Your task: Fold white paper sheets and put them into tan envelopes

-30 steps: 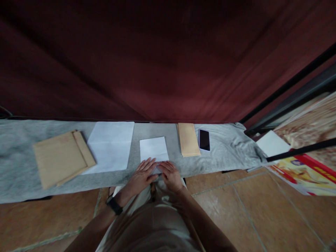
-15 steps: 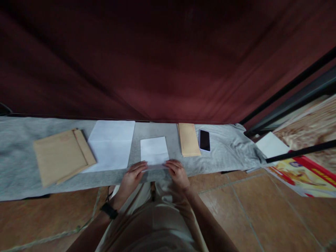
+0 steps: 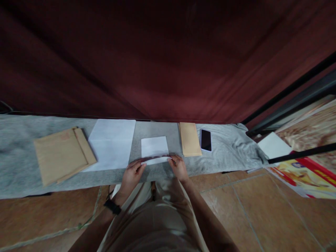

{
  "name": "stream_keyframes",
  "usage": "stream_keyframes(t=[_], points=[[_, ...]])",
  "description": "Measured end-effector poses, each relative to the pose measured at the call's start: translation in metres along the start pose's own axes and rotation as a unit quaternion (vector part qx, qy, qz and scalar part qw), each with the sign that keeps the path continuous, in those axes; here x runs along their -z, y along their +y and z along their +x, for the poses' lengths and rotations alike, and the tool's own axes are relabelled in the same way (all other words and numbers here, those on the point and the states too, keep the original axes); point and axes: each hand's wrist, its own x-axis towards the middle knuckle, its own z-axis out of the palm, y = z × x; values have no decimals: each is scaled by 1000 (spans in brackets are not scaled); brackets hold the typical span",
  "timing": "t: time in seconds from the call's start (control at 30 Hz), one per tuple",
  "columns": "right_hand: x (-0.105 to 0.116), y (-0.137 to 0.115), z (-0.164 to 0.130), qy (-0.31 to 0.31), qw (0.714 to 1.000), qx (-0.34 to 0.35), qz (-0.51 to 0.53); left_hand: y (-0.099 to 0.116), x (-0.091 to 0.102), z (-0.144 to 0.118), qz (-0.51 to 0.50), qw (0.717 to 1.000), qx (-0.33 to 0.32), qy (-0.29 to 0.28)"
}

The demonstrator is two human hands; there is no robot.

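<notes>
A sheet of white paper (image 3: pixel 154 145) lies on the grey cloth in front of me, its near edge lifted and curled toward me. My left hand (image 3: pixel 133 172) pinches the left end of that raised edge. At the right end, my right hand (image 3: pixel 178 167) grips it between thumb and fingers. A dark shadow falls under the lifted strip. Left of the sheet lie larger white papers (image 3: pixel 112 145) with a crease across them. To the right is a stack of narrow brown envelopes (image 3: pixel 190 139).
Large brown envelopes (image 3: pixel 61 154) overlap the white papers at the left. A phone (image 3: pixel 206 140) lies right of the narrow envelopes. Grey cloth (image 3: pixel 231 150) covers the narrow surface, with a dark red curtain (image 3: pixel 162 70) behind. A colourful printed box (image 3: pixel 304 175) stands at the right.
The near edge of the paper has been raised and bent up by both hands, which have moved slightly away from me. The other things lie as before.
</notes>
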Motion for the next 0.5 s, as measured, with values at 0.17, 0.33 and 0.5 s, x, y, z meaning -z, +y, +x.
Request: stream_keyframes(t=[0.17, 0.33, 0.5], points=[[-2, -8, 14, -11, 995, -48, -87, 8, -1, 16, 8, 998, 60, 22], [-2, -18, 27, -33, 984, -102, -140, 13, -2, 32, 49, 995, 84, 14], [-1, -24, 38, -50, 974, -142, -172, 19, -3, 42, 118, 986, 120, -4]])
